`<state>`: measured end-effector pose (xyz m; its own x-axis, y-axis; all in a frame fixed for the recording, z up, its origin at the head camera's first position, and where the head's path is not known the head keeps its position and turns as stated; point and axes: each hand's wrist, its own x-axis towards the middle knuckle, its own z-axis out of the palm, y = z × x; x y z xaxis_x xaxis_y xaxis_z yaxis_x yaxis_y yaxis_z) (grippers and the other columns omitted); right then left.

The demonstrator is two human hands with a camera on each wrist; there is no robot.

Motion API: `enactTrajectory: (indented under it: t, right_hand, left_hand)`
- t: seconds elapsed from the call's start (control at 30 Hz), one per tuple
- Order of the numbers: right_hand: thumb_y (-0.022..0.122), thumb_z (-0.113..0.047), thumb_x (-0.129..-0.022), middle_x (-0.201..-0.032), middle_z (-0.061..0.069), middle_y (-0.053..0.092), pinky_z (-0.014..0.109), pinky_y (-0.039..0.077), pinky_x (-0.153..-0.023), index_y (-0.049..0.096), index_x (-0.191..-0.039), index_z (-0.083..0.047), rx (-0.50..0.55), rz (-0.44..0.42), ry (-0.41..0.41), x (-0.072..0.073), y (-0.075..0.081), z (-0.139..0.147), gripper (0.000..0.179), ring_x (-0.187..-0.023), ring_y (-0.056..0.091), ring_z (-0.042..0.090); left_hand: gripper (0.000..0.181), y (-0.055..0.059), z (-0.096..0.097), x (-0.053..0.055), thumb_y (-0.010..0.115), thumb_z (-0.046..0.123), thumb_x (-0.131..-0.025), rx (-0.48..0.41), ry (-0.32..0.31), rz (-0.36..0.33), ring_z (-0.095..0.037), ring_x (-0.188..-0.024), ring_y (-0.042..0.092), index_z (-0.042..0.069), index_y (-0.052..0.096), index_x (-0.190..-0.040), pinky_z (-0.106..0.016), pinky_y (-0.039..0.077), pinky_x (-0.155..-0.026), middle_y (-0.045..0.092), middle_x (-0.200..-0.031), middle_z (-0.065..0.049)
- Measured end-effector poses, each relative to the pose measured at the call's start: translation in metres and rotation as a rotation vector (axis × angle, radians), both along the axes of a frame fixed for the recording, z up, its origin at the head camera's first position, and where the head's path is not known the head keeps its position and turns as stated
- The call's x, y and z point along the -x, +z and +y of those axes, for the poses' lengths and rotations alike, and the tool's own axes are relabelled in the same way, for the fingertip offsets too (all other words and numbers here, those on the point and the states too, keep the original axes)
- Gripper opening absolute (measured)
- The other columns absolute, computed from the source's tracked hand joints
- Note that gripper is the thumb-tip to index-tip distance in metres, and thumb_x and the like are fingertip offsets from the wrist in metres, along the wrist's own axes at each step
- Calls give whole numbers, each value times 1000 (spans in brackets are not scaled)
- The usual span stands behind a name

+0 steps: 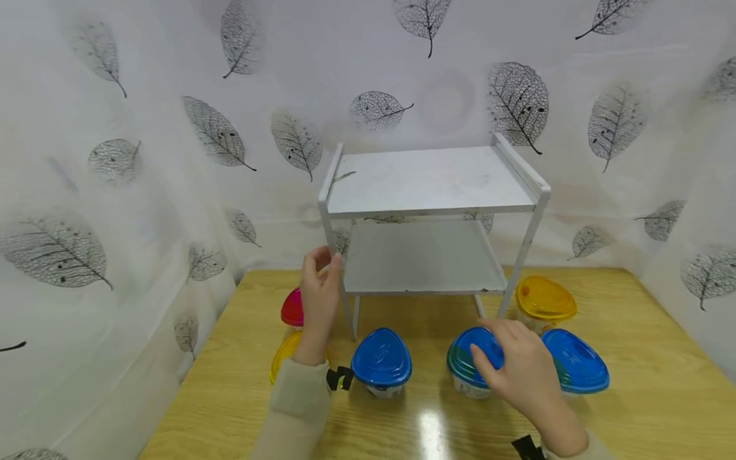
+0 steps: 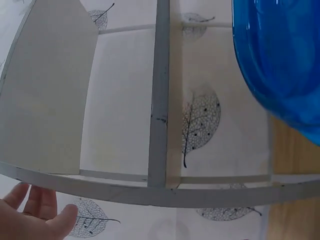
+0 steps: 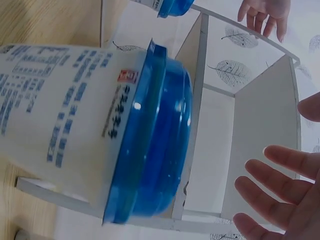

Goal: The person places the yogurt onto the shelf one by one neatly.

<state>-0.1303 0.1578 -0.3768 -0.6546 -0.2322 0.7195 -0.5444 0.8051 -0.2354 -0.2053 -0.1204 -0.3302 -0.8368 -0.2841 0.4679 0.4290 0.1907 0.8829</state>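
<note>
A small white two-tier shelf (image 1: 431, 182) stands on the wooden table. My left hand (image 1: 321, 297) is beside its left front post, fingers loosely bent; in the left wrist view the fingertips (image 2: 21, 189) are right at the post's edge. My right hand (image 1: 520, 370) hovers over a white tub with a blue lid (image 1: 468, 364), thumb and fingers spread. The right wrist view shows that tub (image 3: 65, 100) close up, printed with blue text, with the open fingers (image 3: 272, 180) apart from it. Another blue-lidded tub (image 1: 382, 358) stands between the hands.
A pink-lidded tub (image 1: 292, 308) and a yellow-lidded tub (image 1: 283, 351) stand at left, partly hidden by my left arm. On the right are a yellow-lidded tub (image 1: 543, 299) and a blue-lidded tub (image 1: 581, 361). A leaf-patterned curtain (image 1: 443, 96) hangs behind the shelf.
</note>
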Motion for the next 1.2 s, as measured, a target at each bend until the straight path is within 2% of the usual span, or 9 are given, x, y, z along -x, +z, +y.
enactTrajectory:
  t: [0.2,0.37,0.53,0.6,0.83,1.07,1.2]
  right_hand:
    - [69,-18,-66,-92,14,62,47,47,-64,62,-95,0,2,-39,-52,-2,1,13,36,-83,57,31]
    - [71,-17,-67,-94,15,61,49,45,-68,60,-98,2,29,-85,-110,-5,2,28,38,-86,55,33]
    - [68,-19,-72,-95,20,59,54,44,-65,58,-102,3,73,-104,-168,-8,1,52,39,-87,53,38]
    - [68,-19,-74,-98,23,57,57,42,-64,56,-104,4,97,-142,-202,-10,1,62,40,-88,52,41]
    - [63,-26,-81,-109,30,49,60,36,-72,50,-113,7,125,-347,-321,-16,-3,92,47,-98,43,46]
    - [62,-28,-83,-114,36,40,62,30,-75,36,-124,14,201,-472,-325,-21,-16,116,64,-100,36,49]
    - [63,-29,-82,-113,38,38,62,27,-75,32,-125,16,215,-528,-328,-24,-27,123,70,-100,33,50]
  left_hand:
    - [33,0,0,3,48,22,-92,-78,-22,-91,-27,-100,47,-3,46,-114,-36,41,-86,50,-108,-14]
    - [33,0,1,4,48,19,-92,-91,-29,-81,-30,-98,48,-7,45,-111,-34,40,-84,51,-103,-16]
    - [34,1,2,4,48,19,-92,-96,-37,-83,-25,-95,48,-9,44,-111,-32,40,-84,50,-102,-15]
    - [33,1,2,4,49,19,-92,-105,-42,-90,-24,-94,48,-9,44,-111,-31,40,-83,49,-102,-15]
    - [31,1,2,4,48,18,-92,-114,-51,-99,-23,-96,46,-6,44,-110,-33,38,-85,49,-102,-14]
    - [32,-1,2,7,49,18,-92,-115,-60,-79,-23,-96,47,-7,43,-111,-34,38,-86,49,-103,-14]
    - [31,-1,3,7,48,18,-92,-125,-66,-97,-24,-98,47,-6,43,-113,-34,38,-88,49,-105,-14]
